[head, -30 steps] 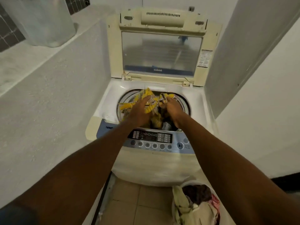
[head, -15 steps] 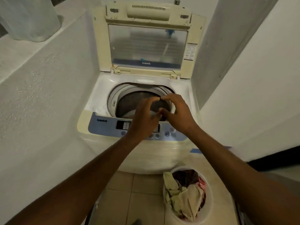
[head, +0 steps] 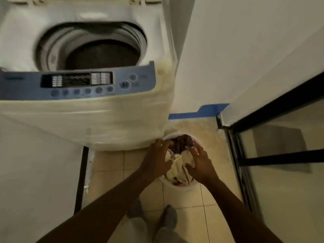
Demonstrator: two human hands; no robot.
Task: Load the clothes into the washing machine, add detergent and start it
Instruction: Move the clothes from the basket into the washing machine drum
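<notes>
head view: loading step, left hand (head: 157,159) and right hand (head: 199,164) spread apart over clothes (head: 178,155) in basket (head: 177,185), not yet gripping; next, grasp and lift into washing machine (head: 94,50).

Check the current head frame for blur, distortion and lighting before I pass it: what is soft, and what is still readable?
Head view: motion blur smears the washing machine; its control panel labels are unreadable. Left hand, right hand and the clothes in the white basket are slightly sharper. Wide-angle bending curves the walls and the dark door frame. Lighting is dim, warm and even, with no strong glare.
</notes>
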